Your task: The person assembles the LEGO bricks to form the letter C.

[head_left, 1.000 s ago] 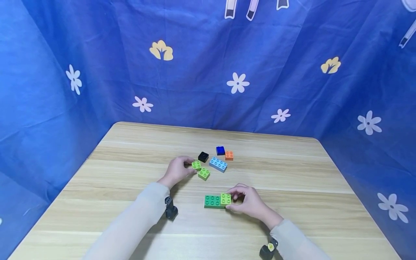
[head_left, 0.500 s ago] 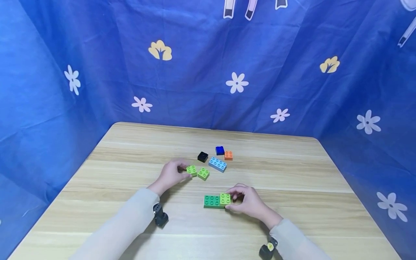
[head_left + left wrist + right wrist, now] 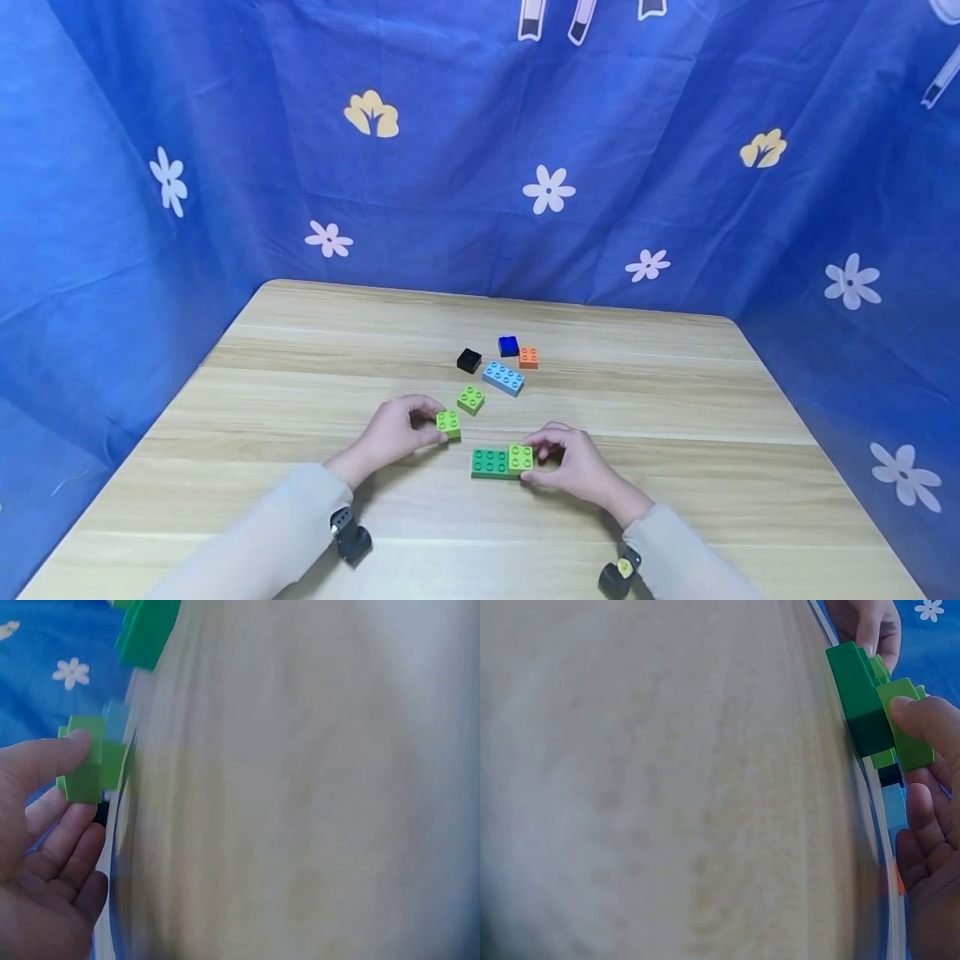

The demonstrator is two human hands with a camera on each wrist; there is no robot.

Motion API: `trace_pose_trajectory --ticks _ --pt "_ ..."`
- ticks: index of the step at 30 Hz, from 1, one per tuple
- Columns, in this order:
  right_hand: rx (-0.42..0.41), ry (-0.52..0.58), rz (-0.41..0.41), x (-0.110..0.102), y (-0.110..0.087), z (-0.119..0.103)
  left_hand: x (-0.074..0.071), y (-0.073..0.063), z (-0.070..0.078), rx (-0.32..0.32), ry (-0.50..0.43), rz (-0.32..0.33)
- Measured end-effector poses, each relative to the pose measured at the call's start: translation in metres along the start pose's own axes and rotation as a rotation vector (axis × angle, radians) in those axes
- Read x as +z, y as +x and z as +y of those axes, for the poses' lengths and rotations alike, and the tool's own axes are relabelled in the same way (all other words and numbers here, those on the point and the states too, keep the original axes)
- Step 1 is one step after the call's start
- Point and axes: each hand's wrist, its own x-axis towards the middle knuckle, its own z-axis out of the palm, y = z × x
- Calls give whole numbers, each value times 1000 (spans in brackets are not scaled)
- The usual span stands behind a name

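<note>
My left hand (image 3: 396, 433) pinches a lime green 2x2 toy brick (image 3: 448, 424) between thumb and fingers; the thumb lies across its side in the left wrist view. To the right, my right hand (image 3: 572, 462) pinches another lime brick (image 3: 521, 458), which sits on the right end of a dark green long brick (image 3: 490, 463). In the right wrist view the thumb presses the near side of that upper lime brick (image 3: 909, 724), and the dark green brick (image 3: 861, 701) lies under it. A third lime brick (image 3: 471, 400) rests on the table just beyond my left hand.
Farther back on the wooden table (image 3: 637, 375) lie a light blue long brick (image 3: 503, 377), a black brick (image 3: 468, 360), a dark blue brick (image 3: 508, 346) and an orange brick (image 3: 528, 357). A blue flowered cloth (image 3: 450, 167) hangs behind and at the sides.
My left hand has drawn its lime brick away from the black brick and the other lime one, toward me and near the dark green brick. The right hand has stayed in place.
</note>
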Motion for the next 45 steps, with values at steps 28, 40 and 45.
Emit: trace_pose_trajectory --ticks 28,40,45 --pt "23 -11 -12 -1 0 -3 20 -18 25 163 28 -145" --pt "24 -15 -16 -2 0 -5 20 -17 30 178 76 -158" --pt "31 -20 -11 4 1 12 19 -17 32 182 106 -158"
